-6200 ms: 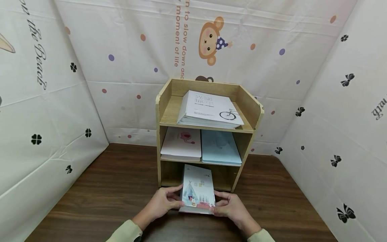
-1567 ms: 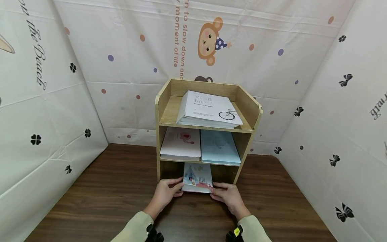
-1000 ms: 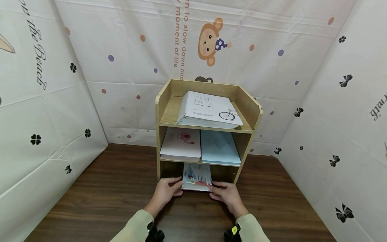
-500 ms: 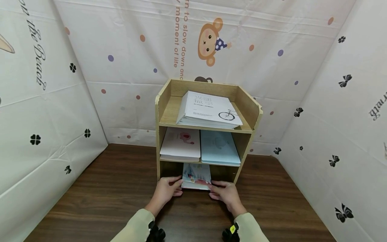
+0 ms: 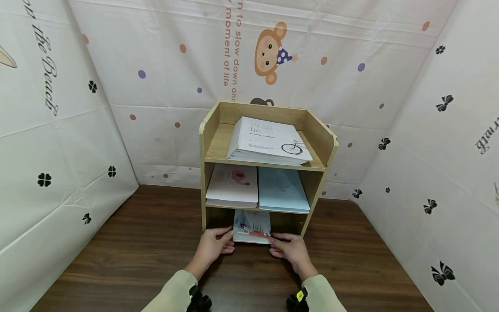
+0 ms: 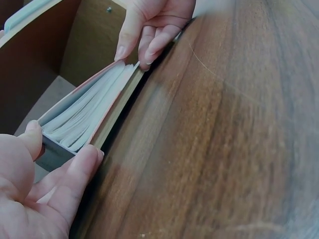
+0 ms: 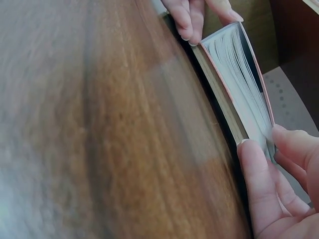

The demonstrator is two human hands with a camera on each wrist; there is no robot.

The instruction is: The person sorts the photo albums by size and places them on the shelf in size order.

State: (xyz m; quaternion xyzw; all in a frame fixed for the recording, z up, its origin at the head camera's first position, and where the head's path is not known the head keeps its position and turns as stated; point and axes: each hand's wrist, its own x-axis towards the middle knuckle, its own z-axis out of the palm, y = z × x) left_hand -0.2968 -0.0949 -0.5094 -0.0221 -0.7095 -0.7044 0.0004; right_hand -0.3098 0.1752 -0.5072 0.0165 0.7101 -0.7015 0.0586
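Observation:
A book with an illustrated cover (image 5: 252,234) lies in the bottom compartment of a small wooden shelf (image 5: 269,166), its page-edge end facing outward. My left hand (image 5: 214,245) pinches the book's left front corner between thumb and fingers. At the opposite corner my right hand (image 5: 293,251) does the same. In the left wrist view the pages (image 6: 82,112) fan slightly between the covers, right over the shelf's bottom board (image 6: 117,107). The right wrist view shows the same book (image 7: 237,69) with a thumb on its upper edge. The far part of the book is hidden under the middle shelf.
White books with a bicycle drawing (image 5: 269,141) lie on the top shelf. A pink notebook (image 5: 231,188) and a blue notebook (image 5: 283,190) lie side by side in the middle compartment. Patterned white sheets (image 5: 163,86) enclose the dark wooden table (image 5: 156,242).
Both hands have pushed the book from in front of the shelf back into the bottom compartment. Over the last second it has slid only slightly farther in and a little left.

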